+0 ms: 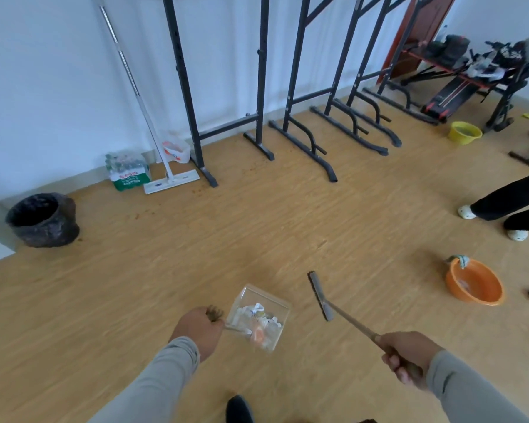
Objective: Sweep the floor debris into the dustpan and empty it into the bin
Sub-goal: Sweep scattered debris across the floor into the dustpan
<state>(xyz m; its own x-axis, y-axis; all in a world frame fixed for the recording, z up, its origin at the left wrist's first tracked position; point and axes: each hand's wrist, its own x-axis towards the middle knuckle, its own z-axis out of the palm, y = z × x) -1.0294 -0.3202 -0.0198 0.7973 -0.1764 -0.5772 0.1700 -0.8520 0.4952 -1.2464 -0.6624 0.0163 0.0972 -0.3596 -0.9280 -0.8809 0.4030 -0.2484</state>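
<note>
The left hand (200,326) is curled tight around the thin handle of a clear dustpan (258,317). The dustpan sticks out just past that hand, and it looks lifted a little off the wooden floor (196,254). Inside it lie bits of white paper and one orange scrap (259,335).

The right hand (408,357) is closed around the end of a broom (321,296) stick. The stick runs up and away from this hand, and the dark brush head sits at its far end, just beside the dustpan but not touching it.

The bin (42,221) has a black bag in it. It stands far off from the left hand, up by the white wall.

An orange bowl (474,285) sits on the floor, out past the right hand. A white mop (165,172) leans on the wall well beyond the left hand. Another person's legs (513,206) show far off on the right hand's side.
</note>
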